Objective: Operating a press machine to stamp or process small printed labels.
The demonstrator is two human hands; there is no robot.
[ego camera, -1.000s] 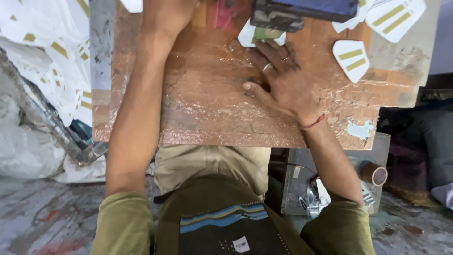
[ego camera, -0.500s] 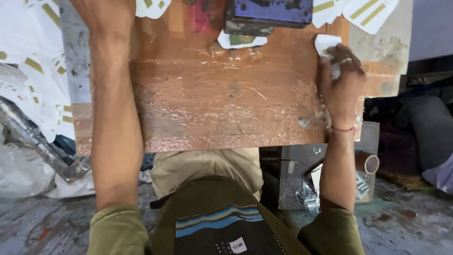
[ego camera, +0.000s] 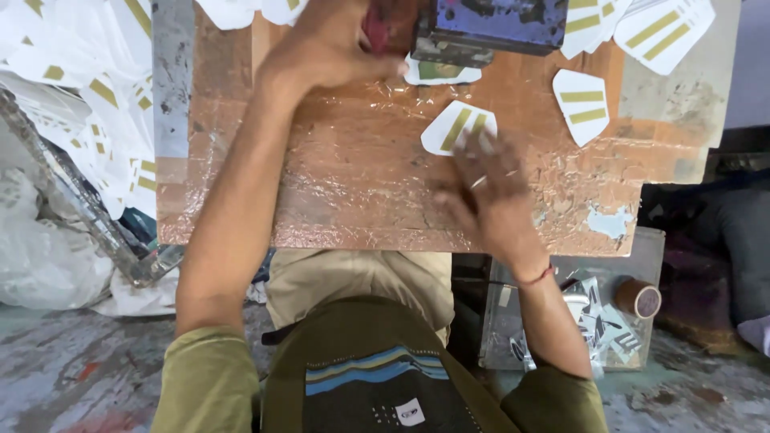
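Sliding in from the table's (ego camera: 241,200) right edge, where it was half a second ago, the right hand (ego camera: 489,200) now lies with fingers spread flat on a white, gold-striped card piece (ego camera: 457,128) at mid-table. The left hand (ego camera: 337,48) has come to the dark blue press block (ego camera: 497,24), cut off at the top; its grip I cannot tell. Foil-wrapped wood, more cards (ego camera: 581,104) around, worn floor.

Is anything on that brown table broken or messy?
Yes. The table top looks worn: its shiny brown covering is wrinkled, and near the right front edge a patch has peeled to pale blue. White cut-out pieces lie heaped off the left side. The right hand touches one piece.
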